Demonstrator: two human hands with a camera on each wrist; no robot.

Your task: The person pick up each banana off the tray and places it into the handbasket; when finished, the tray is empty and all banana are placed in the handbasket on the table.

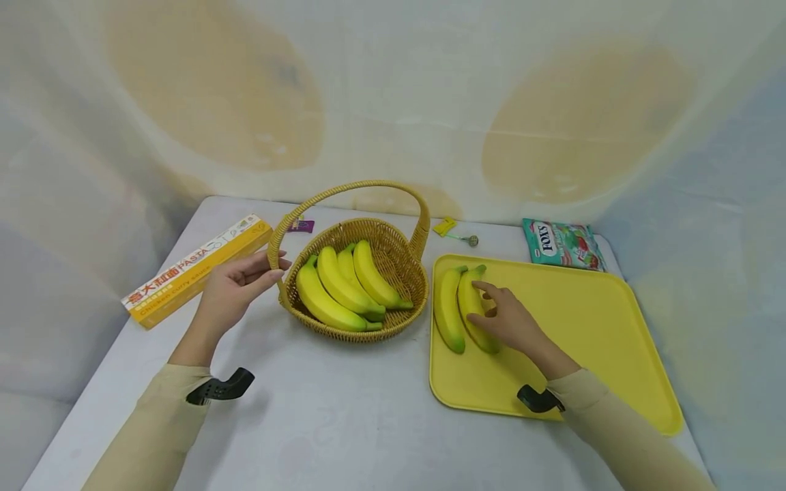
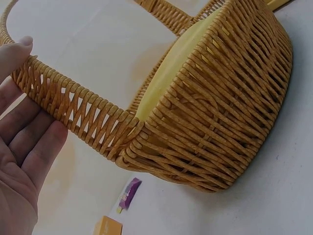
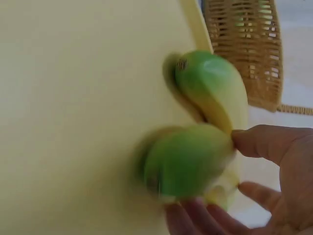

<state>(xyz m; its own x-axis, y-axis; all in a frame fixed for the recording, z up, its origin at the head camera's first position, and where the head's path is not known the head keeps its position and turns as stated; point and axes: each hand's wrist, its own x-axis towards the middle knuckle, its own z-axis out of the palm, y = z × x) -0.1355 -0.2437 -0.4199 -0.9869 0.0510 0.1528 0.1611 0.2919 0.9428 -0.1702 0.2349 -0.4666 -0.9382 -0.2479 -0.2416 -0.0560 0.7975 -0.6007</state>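
Both arms reach forward in beige sleeves, each wrist wearing a black camera mount. The left hand (image 1: pixel 236 290) is raised with the palm turned inward, fingers straight and relaxed, the fingertips (image 2: pixel 22 49) touching what they meet. The right hand (image 1: pixel 510 320) lies lower, palm down (its wrist slightly bent), with the fingers (image 3: pixel 259 144) loosely spread and lightly curved, index extended forward.

Long beige sleeves (image 1: pixel 166 416) both arms; black, seemingly plastic camera mount (image 1: pixel 222 387) at each wrist.
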